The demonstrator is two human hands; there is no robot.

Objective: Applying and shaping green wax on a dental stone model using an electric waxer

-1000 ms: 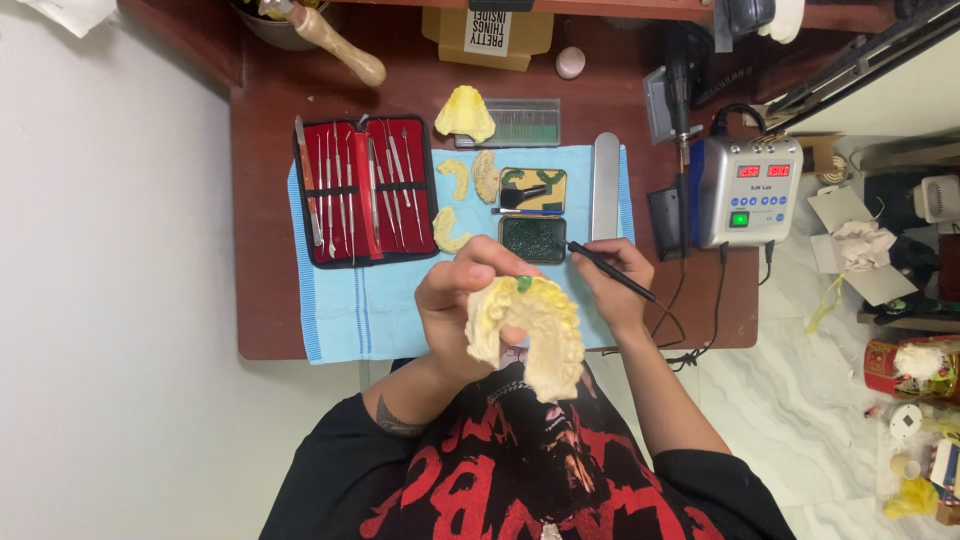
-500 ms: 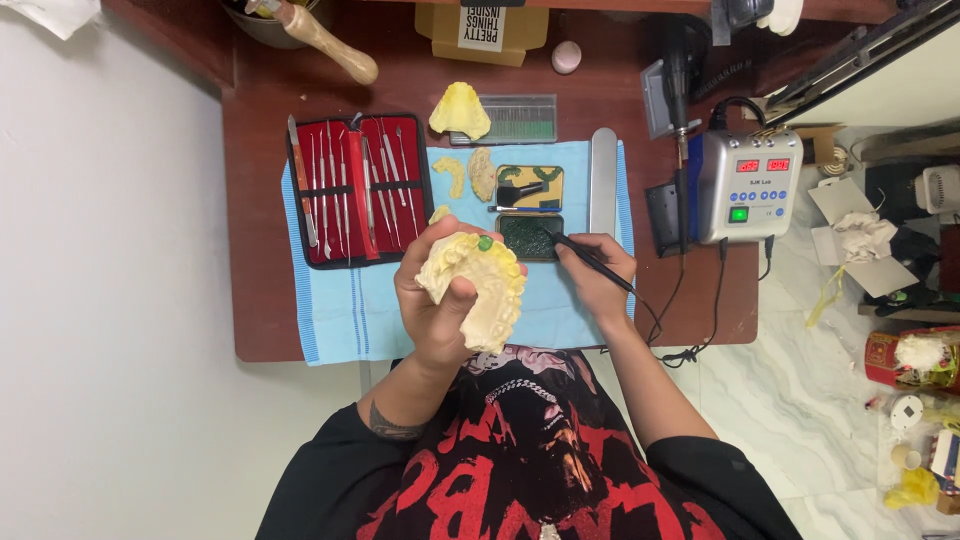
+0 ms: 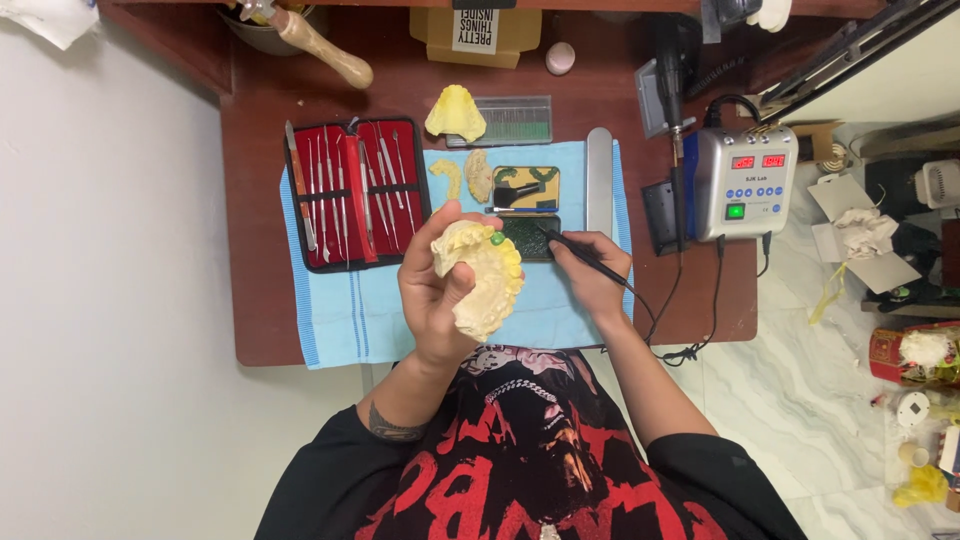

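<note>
A pale yellow plaster cast of teeth (image 3: 478,275), a green dab on its upper edge, sits clamped in the left hand (image 3: 432,290) above the blue cloth (image 3: 350,320), having been lifted from chest height a second ago and turned toward the desk. The right hand (image 3: 592,272), closed around a thin black corded tool (image 3: 580,252), has moved its tip to the small dark green tray (image 3: 530,238) beside the cast, suggesting fresh material is being picked up. Behind lie a red case of steel instruments (image 3: 355,195) and a grey control box (image 3: 742,182).
</note>
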